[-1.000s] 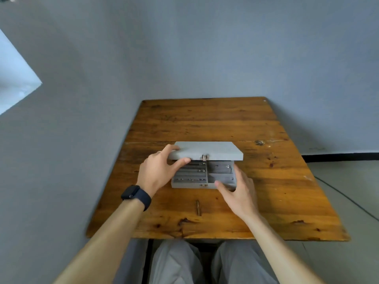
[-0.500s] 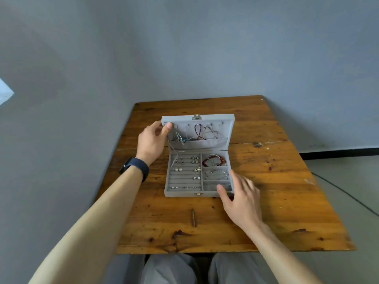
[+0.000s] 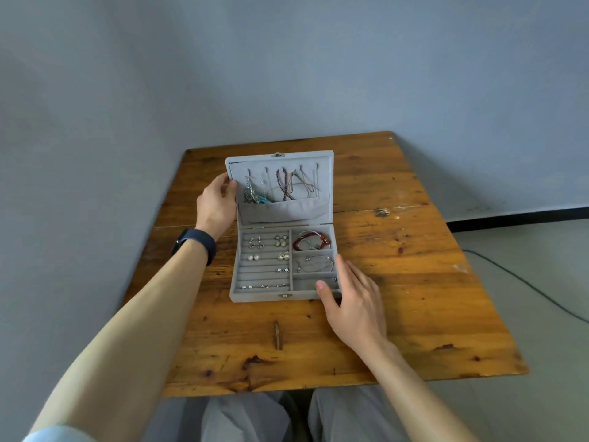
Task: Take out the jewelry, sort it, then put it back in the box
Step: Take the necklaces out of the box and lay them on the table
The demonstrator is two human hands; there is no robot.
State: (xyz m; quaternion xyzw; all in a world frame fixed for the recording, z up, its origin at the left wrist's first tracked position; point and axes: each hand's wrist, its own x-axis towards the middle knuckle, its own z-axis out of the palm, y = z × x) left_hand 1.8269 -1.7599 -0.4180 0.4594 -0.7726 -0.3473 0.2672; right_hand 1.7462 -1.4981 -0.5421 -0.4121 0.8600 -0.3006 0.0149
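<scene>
Holding the lid [image 3: 280, 159] upright, the left hand [image 3: 216, 205] grips its left edge. The right hand [image 3: 353, 298], fingers loosely straight, rests on the front right corner of the box [image 3: 264, 295], mid-way across the table [image 3: 408, 282]. Bracelets [image 3: 310, 240] lie just beside the right hand, earrings [image 3: 267, 250] leftward, and necklaces [image 3: 287, 186] hang in the lid.

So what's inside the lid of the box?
Necklaces hang inside the lid; their lower ends slip into a grey pocket, which hides whatever lies in it.
</scene>
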